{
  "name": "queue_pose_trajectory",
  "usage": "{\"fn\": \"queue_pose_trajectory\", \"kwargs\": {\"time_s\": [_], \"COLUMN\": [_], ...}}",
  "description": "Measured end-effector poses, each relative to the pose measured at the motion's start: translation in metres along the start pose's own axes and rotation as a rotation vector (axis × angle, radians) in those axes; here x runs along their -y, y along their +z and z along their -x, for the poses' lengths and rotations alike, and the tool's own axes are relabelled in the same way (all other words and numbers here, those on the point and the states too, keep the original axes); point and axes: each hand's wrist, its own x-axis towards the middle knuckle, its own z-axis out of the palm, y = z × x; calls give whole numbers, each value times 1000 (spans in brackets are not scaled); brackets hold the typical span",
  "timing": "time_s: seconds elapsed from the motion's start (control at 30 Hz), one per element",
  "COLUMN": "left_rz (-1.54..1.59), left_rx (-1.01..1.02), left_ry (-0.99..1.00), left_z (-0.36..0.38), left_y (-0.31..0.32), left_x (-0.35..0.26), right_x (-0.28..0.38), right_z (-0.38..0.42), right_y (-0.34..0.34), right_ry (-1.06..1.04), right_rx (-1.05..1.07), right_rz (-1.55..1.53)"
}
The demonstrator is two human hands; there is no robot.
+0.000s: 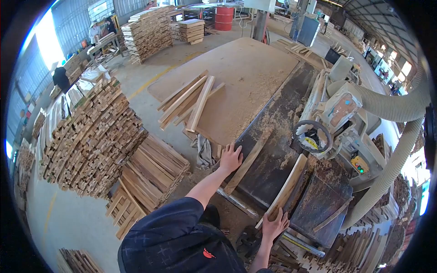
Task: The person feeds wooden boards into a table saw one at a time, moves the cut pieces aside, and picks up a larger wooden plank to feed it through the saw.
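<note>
My right hand (pixel 275 224) is closed on the near end of a long wooden board (pixel 287 187), which lies on the dark machine table and points toward the machine head (pixel 337 109) with its black handwheel (pixel 312 136). My left hand (pixel 231 158) rests with fingers spread at the left edge of the dark table (pixel 261 161). Just right of it a narrow wooden strip (pixel 249 160) lies on the table, and the hand does not grip it. Sawdust covers parts of the table.
Several strips (pixel 191 100) lie on the brown side table (pixel 236 68). Stacked wood (pixel 91 136) and a pallet of boards (pixel 152 168) stand at left. A ribbed hose (pixel 391 168) hangs at right. A person (pixel 60 78) is at far left. A red drum (pixel 223 18) stands behind.
</note>
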Motion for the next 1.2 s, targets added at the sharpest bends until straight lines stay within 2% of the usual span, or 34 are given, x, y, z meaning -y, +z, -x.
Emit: {"fn": "queue_pose_trajectory", "kwargs": {"time_s": [0.13, 0.33, 0.63, 0.8, 0.93, 1.0, 1.2], "left_rz": [-8, 3, -2, 22, 13, 4, 29], "left_rx": [-49, -31, -19, -45, -26, -21, 4], "left_ry": [30, 18, 13, 24, 15, 15, 10], "left_z": [0, 0, 0, 1, 0, -1, 0], "left_y": [1, 0, 2, 5, 4, 2, 0], "left_x": [1, 1, 2, 4, 3, 3, 2], "right_x": [-13, 7, 3, -12, -1, 3, -1], "right_z": [1, -1, 1, 1, 2, 1, 2], "right_y": [16, -7, -1, 11, 7, 1, 2], "right_ry": [9, 16, 31, -107, -36, 34, -9], "right_rx": [-65, -3, 16, -166, -147, -25, -17], "right_rz": [-90, 24, 48, -130, -38, -7, -26]}}
